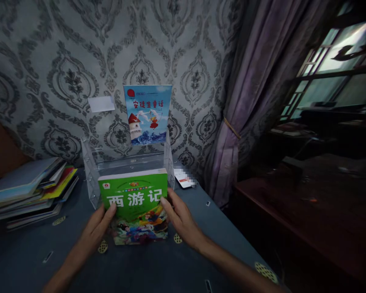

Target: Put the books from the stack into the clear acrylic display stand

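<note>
Green-covered paperback book with a white Chinese title [134, 206] held between left hand [98, 223] and right hand [184, 217]

At the far left of the desk [27, 260], which has a dark blue-grey covering with yellow patterned ovals, lies an uneven stack of thin books and magazines [24, 191]. To its right, the left forearm slants up and inward over the near part of the desk. Its thumb lies on the cover at the left side, pointing upward; the other fingers are mostly hidden behind. The green book is gripped by both hands over the middle of the desk, cover toward the person, top tipped back; whether its lower edge touches the desk I cannot tell. Behind it, toward the back edge, stands a clear plastic tiered rack [91, 179], with a blue illustrated book with red Chinese lettering [149, 128] propped at its upper level. The right forearm comes in from the lower right, across the desk's right edge, its thumb pressed on the cover and its fingers reaching behind the book's right side. Beyond this hand, near the right edge toward the back, lies a phone with a white screen [183, 178].
</note>
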A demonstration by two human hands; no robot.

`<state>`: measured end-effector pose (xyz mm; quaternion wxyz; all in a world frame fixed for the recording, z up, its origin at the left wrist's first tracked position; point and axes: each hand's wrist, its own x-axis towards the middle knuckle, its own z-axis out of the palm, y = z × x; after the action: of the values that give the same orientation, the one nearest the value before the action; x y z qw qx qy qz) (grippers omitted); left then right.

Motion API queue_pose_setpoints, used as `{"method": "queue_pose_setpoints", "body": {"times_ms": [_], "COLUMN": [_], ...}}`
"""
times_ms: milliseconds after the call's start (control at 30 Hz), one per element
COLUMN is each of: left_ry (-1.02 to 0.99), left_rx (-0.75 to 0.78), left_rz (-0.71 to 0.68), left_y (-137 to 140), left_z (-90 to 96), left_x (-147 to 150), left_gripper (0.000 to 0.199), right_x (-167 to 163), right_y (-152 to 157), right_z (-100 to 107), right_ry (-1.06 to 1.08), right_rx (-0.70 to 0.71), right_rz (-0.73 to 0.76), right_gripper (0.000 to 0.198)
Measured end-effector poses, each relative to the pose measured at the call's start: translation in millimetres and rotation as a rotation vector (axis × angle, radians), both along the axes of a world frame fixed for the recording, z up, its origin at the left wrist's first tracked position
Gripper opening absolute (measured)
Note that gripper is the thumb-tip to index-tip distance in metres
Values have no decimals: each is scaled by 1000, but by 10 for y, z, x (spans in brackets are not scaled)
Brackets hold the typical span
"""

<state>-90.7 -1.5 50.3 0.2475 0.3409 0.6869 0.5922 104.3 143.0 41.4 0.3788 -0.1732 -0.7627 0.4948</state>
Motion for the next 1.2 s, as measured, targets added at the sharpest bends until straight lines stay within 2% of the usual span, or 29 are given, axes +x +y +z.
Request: {"method": "queue_pose_setpoints", "body": {"times_ms": [100, 267, 600, 833, 967, 1200], "left_ry": [58, 67, -52, -131, -103, 53], "left_rx": [-36, -48, 156, 205, 209, 239], "left_rz": [-43, -89, -68, -94, -103, -97], "left_y": [47, 75, 313, 381, 418, 524], "left_z": [-32, -74, -87, -191, -106, 178], "left_x": [4, -29, 91, 70, 84, 69], "left_gripper": [59, 55, 64, 74, 75, 70], "right_x": [-67, -201, -331, -335, -351, -435], "right_y": [29, 44, 201, 225, 267, 399], "right_z": [-48, -133, -196, -290, -239, -15], "right_ry": [23, 54, 92, 105, 129, 148], "right_rx": [11, -10, -13, 33, 83, 206], "right_rz": [-52, -101, -196, -238, -264, -341], "right_gripper": [36, 46, 58, 59, 55, 53]}}
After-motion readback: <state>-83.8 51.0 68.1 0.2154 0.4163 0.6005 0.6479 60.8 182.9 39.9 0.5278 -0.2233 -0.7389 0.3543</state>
